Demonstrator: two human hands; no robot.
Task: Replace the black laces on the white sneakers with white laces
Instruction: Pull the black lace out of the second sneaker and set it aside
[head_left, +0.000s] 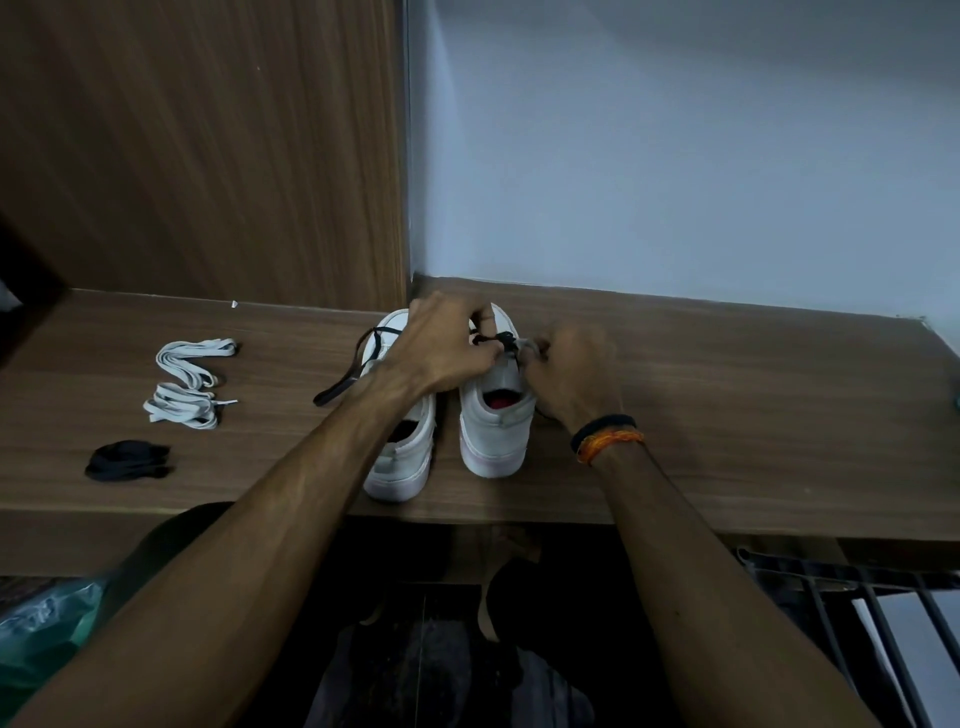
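Both my hands on right sneaker (497, 415), at centre of wooden shelf (727, 405), heel toward me. My left hand (447, 345) curled over its front, fingers pinching black lace (501, 340) at eyelets. My right hand (571, 374) at 3 o'clock of that knot, blurred, fingertips pinching same lace. Left sneaker (402, 452) just beside, its black lace trailing out toward 9 o'clock. White laces (189, 379) well apart at 9 o'clock; loose black bundle (127, 461) at 8 o'clock.

Black and orange wristbands (605, 435), bare forearms
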